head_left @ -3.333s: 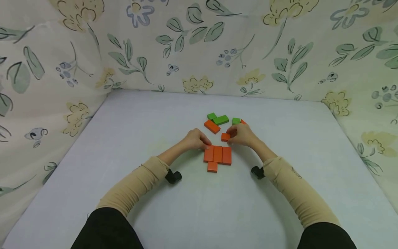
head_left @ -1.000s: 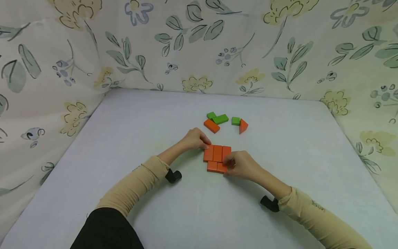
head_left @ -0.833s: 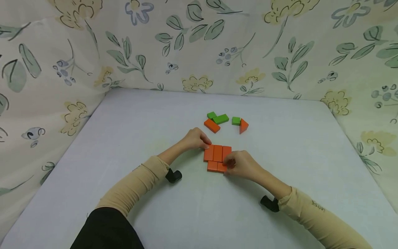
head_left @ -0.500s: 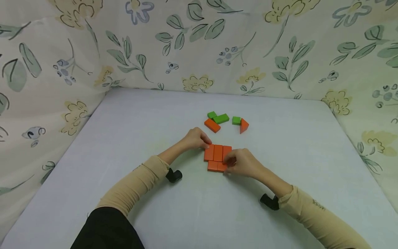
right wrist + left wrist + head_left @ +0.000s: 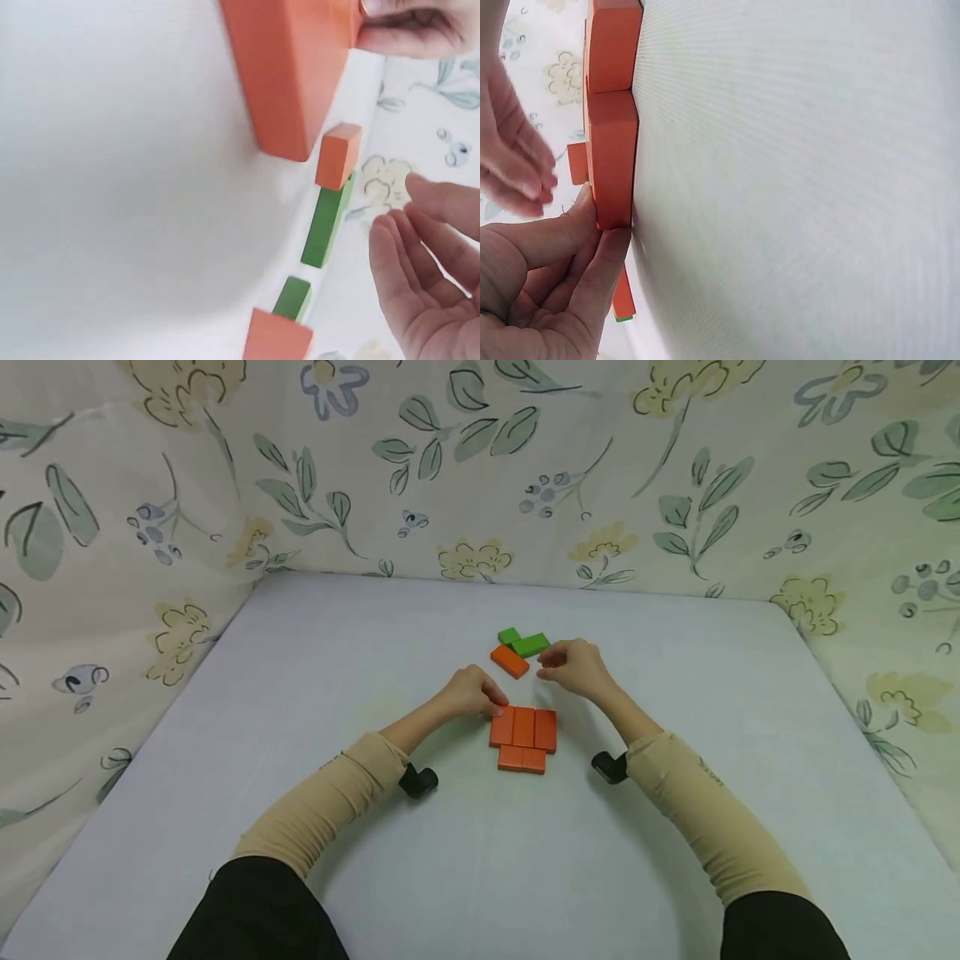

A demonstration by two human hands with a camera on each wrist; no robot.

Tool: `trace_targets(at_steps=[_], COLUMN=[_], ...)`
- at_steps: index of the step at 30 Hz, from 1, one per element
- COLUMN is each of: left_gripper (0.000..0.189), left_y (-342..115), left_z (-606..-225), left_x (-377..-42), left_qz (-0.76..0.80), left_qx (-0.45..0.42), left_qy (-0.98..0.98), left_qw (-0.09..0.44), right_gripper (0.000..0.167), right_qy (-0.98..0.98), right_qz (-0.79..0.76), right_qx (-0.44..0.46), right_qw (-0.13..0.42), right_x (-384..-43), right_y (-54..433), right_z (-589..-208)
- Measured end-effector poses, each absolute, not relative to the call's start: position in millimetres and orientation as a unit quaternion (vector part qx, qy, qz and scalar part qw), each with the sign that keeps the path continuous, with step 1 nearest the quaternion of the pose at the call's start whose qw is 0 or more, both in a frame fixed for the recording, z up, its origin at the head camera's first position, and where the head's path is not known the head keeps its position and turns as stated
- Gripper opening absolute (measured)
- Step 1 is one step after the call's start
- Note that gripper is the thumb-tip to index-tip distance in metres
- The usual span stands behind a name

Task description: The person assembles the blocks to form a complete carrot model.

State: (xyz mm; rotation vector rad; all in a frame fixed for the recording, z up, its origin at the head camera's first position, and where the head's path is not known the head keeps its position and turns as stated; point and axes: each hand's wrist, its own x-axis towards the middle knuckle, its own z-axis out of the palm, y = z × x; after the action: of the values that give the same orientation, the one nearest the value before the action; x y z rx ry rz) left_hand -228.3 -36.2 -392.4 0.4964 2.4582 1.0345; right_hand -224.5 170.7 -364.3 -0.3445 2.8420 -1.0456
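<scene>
My left hand [image 5: 467, 693] pinches the far left corner of an orange rectangular block [image 5: 502, 727]; in the left wrist view the thumb and a finger [image 5: 604, 262] grip its end. That block lies flush beside two more orange rectangles [image 5: 545, 732], with two small orange blocks [image 5: 521, 759] side by side along their near edge. My right hand [image 5: 576, 667] hovers farther back, thumb and fingers apart and holding nothing. It hides a green cube [image 5: 292, 298] and an orange triangular block [image 5: 276, 336] in the head view; both show in the right wrist view.
Just left of my right fingers lie an orange rectangular block [image 5: 510, 661], a long green block [image 5: 532, 645] and a smaller green block [image 5: 508, 635]. A white cloth covers the table [image 5: 480, 860]. Floral fabric [image 5: 420, 468] hangs behind and at both sides.
My right hand brought a small orange block to the near row, let it go beside the other small one, and moved back towards the far blocks. My left hand has stayed in place.
</scene>
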Motion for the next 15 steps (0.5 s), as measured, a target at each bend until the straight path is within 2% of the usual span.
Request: trace_targets(at_steps=[4, 9, 15], left_gripper=[0.018, 0.016, 0.013], left_y=[-36.0, -35.7, -35.2], left_z=[-391.7, -392.3, -392.1], left_x=[-228.8, -230.3, -233.7], left_qz=[0.37, 0.356, 0.341], left_qx=[0.185, 0.195, 0.202], left_qy=[0.886, 0.892, 0.897], left_qw=[0.211, 0.202, 0.196], right_gripper=[0.026, 0.03, 0.019], right_qy=[0.935, 0.945, 0.958], right_qz=[-0.339, -0.315, -0.278], right_qx=[-0.092, -0.062, -0.053], right_qw=[0.039, 0.062, 0.051], right_x=[-242.2, -253.1, -256.8], right_y=[156.7, 140.7, 131.1], right_z=[-366.6, -373.9, -382.5])
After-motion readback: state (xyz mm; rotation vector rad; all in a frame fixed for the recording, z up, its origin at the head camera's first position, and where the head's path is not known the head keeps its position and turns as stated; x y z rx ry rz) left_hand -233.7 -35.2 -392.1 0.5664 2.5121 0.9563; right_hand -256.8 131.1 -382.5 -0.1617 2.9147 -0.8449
